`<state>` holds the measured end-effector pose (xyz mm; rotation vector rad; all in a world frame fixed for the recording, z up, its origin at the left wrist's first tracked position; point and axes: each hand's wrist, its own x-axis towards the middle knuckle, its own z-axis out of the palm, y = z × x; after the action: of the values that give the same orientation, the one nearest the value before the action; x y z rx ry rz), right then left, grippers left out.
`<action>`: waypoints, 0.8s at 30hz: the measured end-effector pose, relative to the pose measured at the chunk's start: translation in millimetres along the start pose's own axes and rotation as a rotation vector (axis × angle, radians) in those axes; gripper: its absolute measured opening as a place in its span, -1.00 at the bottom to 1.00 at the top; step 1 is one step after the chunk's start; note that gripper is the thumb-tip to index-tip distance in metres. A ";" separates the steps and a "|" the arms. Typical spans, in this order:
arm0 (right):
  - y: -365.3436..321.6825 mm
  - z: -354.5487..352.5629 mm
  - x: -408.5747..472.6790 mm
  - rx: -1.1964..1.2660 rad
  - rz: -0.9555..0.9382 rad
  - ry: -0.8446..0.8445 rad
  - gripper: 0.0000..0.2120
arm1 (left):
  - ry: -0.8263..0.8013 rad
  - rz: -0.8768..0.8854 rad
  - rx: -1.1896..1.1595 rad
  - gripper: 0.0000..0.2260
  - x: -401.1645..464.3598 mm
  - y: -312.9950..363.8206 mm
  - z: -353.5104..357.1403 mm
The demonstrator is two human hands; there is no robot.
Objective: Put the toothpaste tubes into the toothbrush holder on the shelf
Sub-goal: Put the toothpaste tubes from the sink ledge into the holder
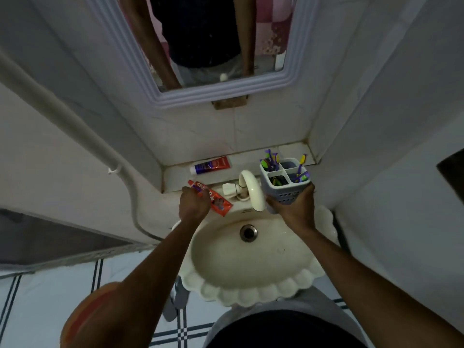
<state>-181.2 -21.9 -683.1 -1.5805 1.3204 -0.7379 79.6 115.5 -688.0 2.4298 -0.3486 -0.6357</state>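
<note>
Toothbrush holder [285, 187] just beside faucet [252, 190]

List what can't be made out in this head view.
- Orange tube: middle hidden under the left hand; label blurred.
- Holder: base covered by the right hand.
- Holder's near-left compartment: dark, contents unclear.
- Second tube on the shelf: print too small to read.

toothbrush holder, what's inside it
Toothbrushes stand in three of the toothbrush holder compartments; the far right one looks empty. No toothpaste inside. The compartment bottoms are hidden.
</note>
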 end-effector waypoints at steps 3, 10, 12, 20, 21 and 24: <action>4.7 2.2 5.0 0.014 -0.003 -0.032 0.34 | -0.032 -0.150 -0.079 -0.40 12.8 10.3 5.6; 15.6 -3.6 13.2 -0.082 0.016 -0.147 0.35 | 0.011 -0.286 -0.134 -0.46 30.8 0.9 25.0; 20.5 -6.9 12.0 -0.064 0.021 -0.148 0.34 | 0.033 -0.239 -0.158 -0.55 21.8 6.7 23.7; 24.9 -20.4 2.1 -0.025 -0.016 -0.180 0.25 | 0.048 0.061 -0.336 -0.58 -29.0 55.8 -23.0; 24.9 -20.7 1.5 -0.020 -0.011 -0.181 0.23 | 0.016 0.140 -0.278 -0.56 -34.1 67.5 -34.4; 24.8 -22.3 1.3 -0.022 -0.010 -0.186 0.20 | -0.185 0.352 -0.083 -0.60 -49.5 110.4 -61.6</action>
<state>-210.6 -29.2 -696.9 -1.6326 1.1885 -0.5695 58.5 77.3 -559.4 2.1626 -0.7890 -0.6999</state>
